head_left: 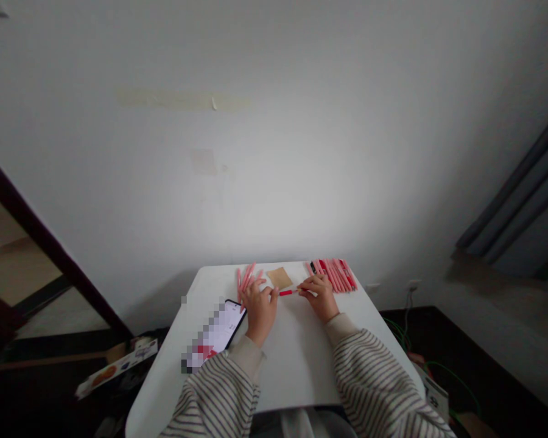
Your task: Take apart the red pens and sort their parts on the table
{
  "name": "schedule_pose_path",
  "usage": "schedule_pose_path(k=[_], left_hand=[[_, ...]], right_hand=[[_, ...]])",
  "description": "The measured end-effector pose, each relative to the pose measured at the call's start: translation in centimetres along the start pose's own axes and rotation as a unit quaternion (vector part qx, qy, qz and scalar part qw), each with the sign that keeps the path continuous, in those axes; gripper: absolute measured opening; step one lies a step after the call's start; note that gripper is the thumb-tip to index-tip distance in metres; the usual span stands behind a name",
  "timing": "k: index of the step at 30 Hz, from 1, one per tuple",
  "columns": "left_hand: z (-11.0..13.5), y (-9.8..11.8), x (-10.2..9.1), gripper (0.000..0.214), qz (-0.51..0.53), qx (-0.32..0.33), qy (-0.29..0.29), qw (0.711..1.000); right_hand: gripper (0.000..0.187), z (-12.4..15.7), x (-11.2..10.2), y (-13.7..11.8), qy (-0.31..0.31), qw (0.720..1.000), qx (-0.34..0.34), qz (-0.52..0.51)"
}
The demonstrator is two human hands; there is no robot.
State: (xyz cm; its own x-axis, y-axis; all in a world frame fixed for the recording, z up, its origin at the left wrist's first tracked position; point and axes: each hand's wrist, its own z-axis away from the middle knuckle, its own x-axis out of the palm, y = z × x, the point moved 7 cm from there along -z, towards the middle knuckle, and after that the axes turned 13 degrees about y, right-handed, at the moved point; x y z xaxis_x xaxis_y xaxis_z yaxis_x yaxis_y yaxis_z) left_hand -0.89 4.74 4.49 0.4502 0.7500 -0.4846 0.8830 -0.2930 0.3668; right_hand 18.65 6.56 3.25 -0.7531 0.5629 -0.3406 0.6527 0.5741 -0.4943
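Between my two hands is a slim red and pale pen-like stick (285, 292), held roughly level above the white table. My left hand (261, 307) pinches its left end and my right hand (318, 297) pinches the right end, with fingers closed. Just beyond the stick lies a small square of brown paper-like material (279, 278). A loose group of pink pen-like sticks (245, 278) rests beside my left hand, partly hidden by it. Past my right hand, a row of several pink and red pen-like sticks (338, 275) lies side by side.
A phone (223, 325) with a lit screen lies at the left of the small white table (296, 371). The table's far edge stands close to a pale wall (301, 152). On the floor are a long printed box (119, 368) at left and green cables (456, 377) at right.
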Motion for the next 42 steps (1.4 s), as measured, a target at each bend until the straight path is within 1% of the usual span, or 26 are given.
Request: schedule_pose_path(k=[7,16,21,28,32,36,42], left_hand=[[0.1,-0.4,0.1,0.026,0.025,-0.005,0.034,0.999],[0.2,-0.5,0.1,0.025,0.043,0.003,0.051,0.998],[0.3,-0.8,0.2,0.023,0.051,-0.005,0.058,0.997],[0.4,-0.7,0.0,0.021,0.058,-0.018,0.079,0.995],[0.4,-0.6,0.0,0.021,0.051,-0.016,0.076,0.996],[0.4,-0.7,0.1,0.021,0.046,-0.03,0.068,0.996],[0.3,-0.4,-0.2,0.024,0.049,-0.028,0.059,0.997]], right_hand=[[0.008,0.0,0.0,-0.5,-0.015,1.0,0.006,-0.014],[0.011,0.2,0.3,-0.2,-0.027,0.999,0.008,-0.022],[0.012,0.2,0.5,-0.3,-0.04,0.999,0.004,-0.026],[0.015,0.2,0.4,-0.8,-0.033,0.999,-0.004,-0.032],[0.014,0.0,0.2,-1.1,-0.018,0.999,-0.007,-0.043],[0.012,-0.1,0.0,-1.3,-0.011,0.999,-0.004,-0.045],[0.009,-0.4,-0.4,-1.5,0.0,1.0,-0.004,-0.03]])
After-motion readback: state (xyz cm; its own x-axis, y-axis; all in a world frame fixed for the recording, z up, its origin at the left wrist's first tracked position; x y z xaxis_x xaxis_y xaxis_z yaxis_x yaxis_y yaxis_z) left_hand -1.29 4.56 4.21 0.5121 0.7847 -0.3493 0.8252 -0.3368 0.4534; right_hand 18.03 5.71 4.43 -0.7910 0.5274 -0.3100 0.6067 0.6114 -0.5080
